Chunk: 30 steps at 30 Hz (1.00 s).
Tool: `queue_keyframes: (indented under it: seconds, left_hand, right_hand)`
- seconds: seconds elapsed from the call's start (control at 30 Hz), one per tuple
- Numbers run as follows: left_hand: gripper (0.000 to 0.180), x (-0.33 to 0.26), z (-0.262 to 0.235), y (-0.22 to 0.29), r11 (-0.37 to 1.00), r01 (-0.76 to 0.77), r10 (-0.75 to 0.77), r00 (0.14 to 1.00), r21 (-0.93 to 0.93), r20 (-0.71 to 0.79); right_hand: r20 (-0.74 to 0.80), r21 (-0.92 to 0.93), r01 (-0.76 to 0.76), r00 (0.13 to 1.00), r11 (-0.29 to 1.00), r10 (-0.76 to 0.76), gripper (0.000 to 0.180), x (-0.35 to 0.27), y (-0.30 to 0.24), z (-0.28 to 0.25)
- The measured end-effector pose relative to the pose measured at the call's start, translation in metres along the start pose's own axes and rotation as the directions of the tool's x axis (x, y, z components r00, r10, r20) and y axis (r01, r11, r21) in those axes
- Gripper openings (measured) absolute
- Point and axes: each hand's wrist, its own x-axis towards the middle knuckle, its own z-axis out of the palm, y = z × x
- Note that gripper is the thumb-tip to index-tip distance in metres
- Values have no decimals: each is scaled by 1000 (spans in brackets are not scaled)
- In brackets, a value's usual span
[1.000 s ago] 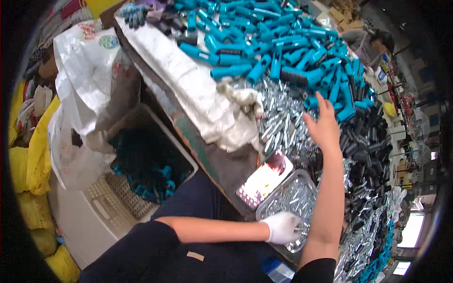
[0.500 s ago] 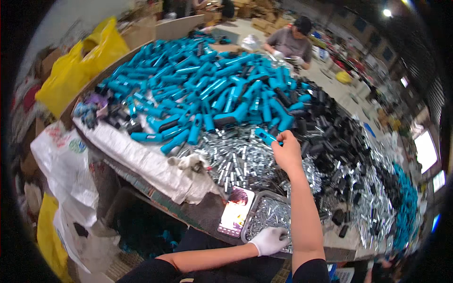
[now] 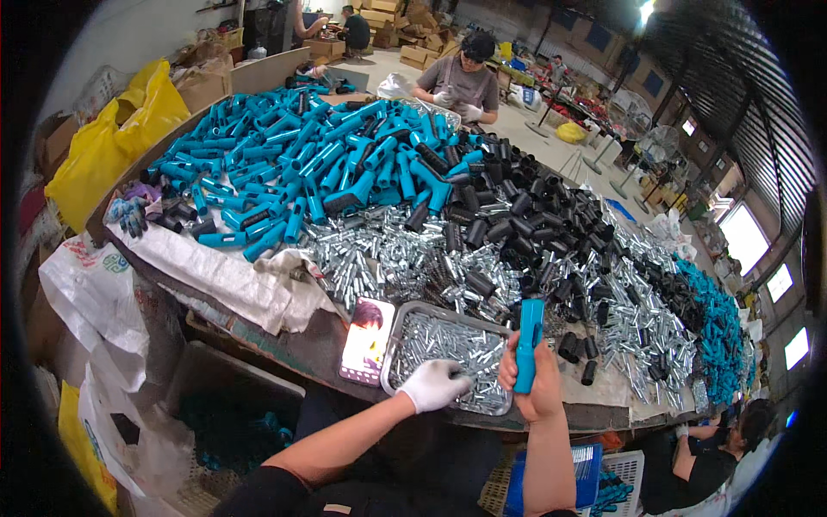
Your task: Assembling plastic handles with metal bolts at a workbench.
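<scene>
Teal handle (image 3: 527,345) drawn back to the near side of the tabletop (image 3: 319,355)
The right hand (image 3: 541,383) has its fingers wrapped round the handle, now upright by the tray's right end; half a second ago it reached out over the loose metal pieces (image 3: 345,258). The gloved left hand (image 3: 435,385) stays at the pin tray (image 3: 394,345), its fingers curled, though whether they grip a pin I cannot tell. The phone (image 3: 366,340) remains just left of the tray; beyond lies the teal heap (image 3: 319,155).
</scene>
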Motion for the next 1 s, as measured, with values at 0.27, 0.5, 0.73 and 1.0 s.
queue_keyframes:
  seconds: [0.27, 0.5, 0.73, 1.0]
  left_hand:
    - [43, 8, 1, 2, 993, -23, 23, 1000, 117, 0]
    - [37, 11, 1, 3, 996, 72, -77, 993, 61, 91]
    - [43, 8, -1, 2, 990, 138, -139, 984, 10, 109]
    - [51, 4, -2, 1, 989, 143, -147, 984, 48, 100]
  right_hand:
    - [-267, -450, 98, 934, 887, -239, 21, -88, 38, -55]
    - [-611, -4, 383, 731, 924, -306, 25, -90, 77, -94]
    - [-511, 108, 355, 821, 929, -254, 33, -33, 78, -77]
    - [-464, 63, 320, 848, 945, -256, 26, -20, 103, -87]
